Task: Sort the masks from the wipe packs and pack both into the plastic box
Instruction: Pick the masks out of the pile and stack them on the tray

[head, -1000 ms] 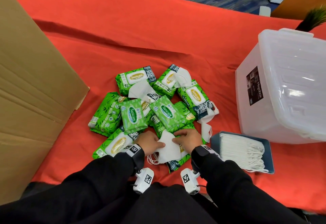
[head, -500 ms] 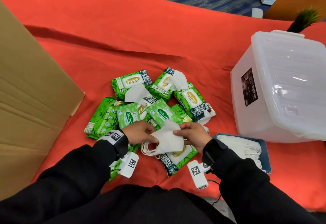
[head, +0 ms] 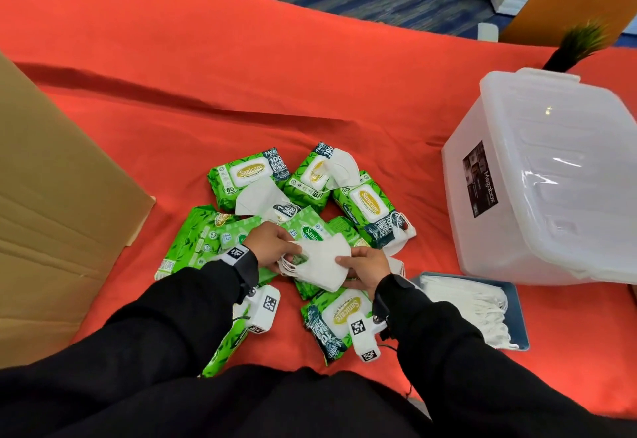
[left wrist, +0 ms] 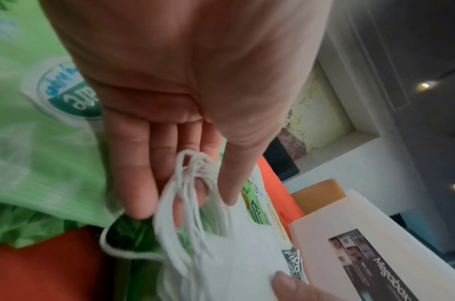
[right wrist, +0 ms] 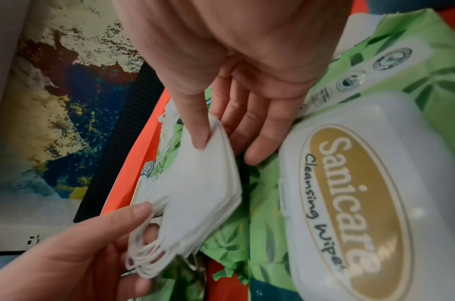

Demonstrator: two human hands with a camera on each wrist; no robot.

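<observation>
Now masks (head: 319,263) lifted off wipe packs (head: 241,175), both hands raised.

– What are the masks (head: 319,262) made of?
– Soft matt white fabric, with thin cord loops.
– The wipe packs (head: 370,210)?
– Glossy green plastic film, smooth hard lids.
– The box (head: 537,175)?
– Translucent shiny plastic, on a matt red cloth (head: 206,69); beside it, dull brown cardboard (head: 51,196).

Plastic box (head: 551,203) cut off at right edge

White mask stack (head: 319,263) lifted over green wipe packs (head: 241,175); lidded box (head: 551,175) right.
</observation>
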